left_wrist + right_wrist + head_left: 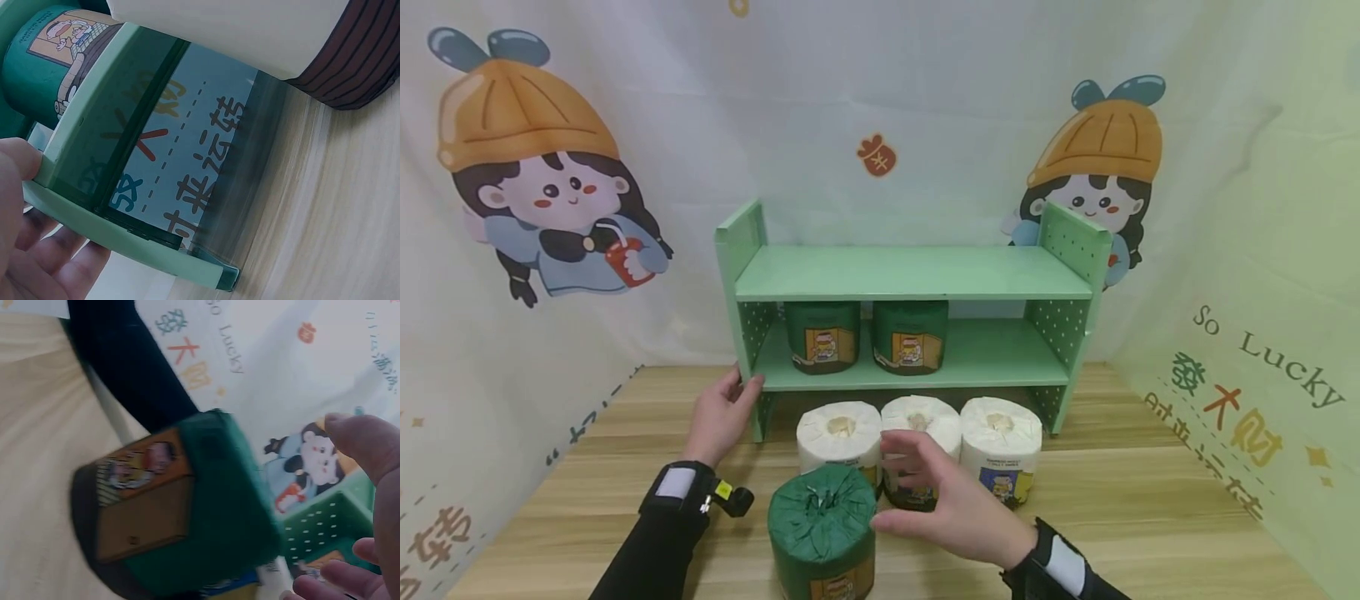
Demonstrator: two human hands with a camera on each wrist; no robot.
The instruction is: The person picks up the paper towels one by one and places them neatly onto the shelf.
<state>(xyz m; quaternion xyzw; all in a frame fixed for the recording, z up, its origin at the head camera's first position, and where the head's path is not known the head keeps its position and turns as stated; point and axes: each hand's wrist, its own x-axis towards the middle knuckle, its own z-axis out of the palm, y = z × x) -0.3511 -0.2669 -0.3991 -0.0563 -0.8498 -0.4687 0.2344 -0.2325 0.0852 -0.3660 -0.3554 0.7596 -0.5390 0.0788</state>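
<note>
My left hand (721, 419) grips the lower left side panel of a light green two-tier shelf (913, 273); the left wrist view has the thumb on one face and fingers on the other. My right hand (958, 502), fingers spread and bent loosely, holds nothing. Just left of its thumb stands a toilet roll in green wrapping (822, 518), upright on the table; whether they touch I cannot tell. In the right wrist view this green roll (206, 506) lies beyond the parted thumb and fingers. Two more green-wrapped rolls, a left one (823, 337) and a right one (910, 337), stand on the lower tier.
Three white-wrapped toilet rolls, left (827, 442), middle (928, 410) and right (1002, 437), form a row before the shelf on the wooden table (1142, 500). Behind hangs a pale printed cloth (955, 125). The lower tier's right part is bare board.
</note>
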